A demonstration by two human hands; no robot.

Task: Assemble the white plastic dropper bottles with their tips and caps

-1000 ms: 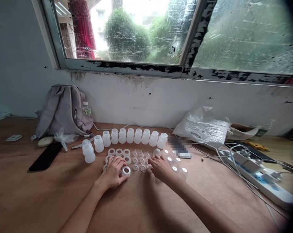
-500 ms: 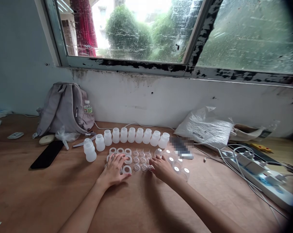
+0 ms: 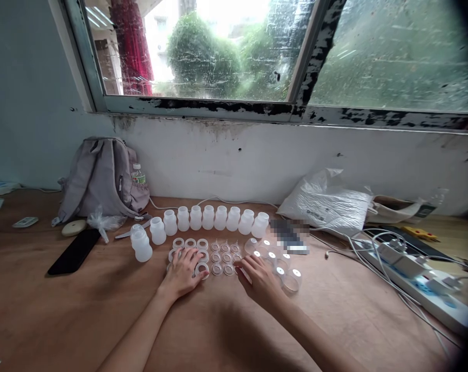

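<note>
My left hand point(image 3: 183, 271) rests over the white screw rings point(image 3: 202, 269), fingers spread and pointing away from me. These rings lie in rows, some hidden under the hand. Right of them, clear teats point(image 3: 216, 269) lie in a small grid. My right hand point(image 3: 259, 276) is at the grid's lower right corner, thumb and fingers bent towards each other; the hand hides what is at the fingertips. Clear domed caps point(image 3: 292, 281) stand beside and behind it. Frosted white bottles point(image 3: 208, 218) stand in a curved row behind, with one stacked pair point(image 3: 141, 243) at the left.
A black phone point(image 3: 74, 252), a plastic bag point(image 3: 104, 222) and a grey backpack point(image 3: 98, 181) are at the left. At the right lie a silvery package point(image 3: 329, 204), loose white cables and a power strip point(image 3: 423, 287) with plugs. A pixelated item point(image 3: 290, 236) lies behind the caps.
My right hand has shifted slightly left and towards me, and its fingertips now cover the teat at the grid's near right corner. My left hand stays over the rings. The view has tilted slightly.
</note>
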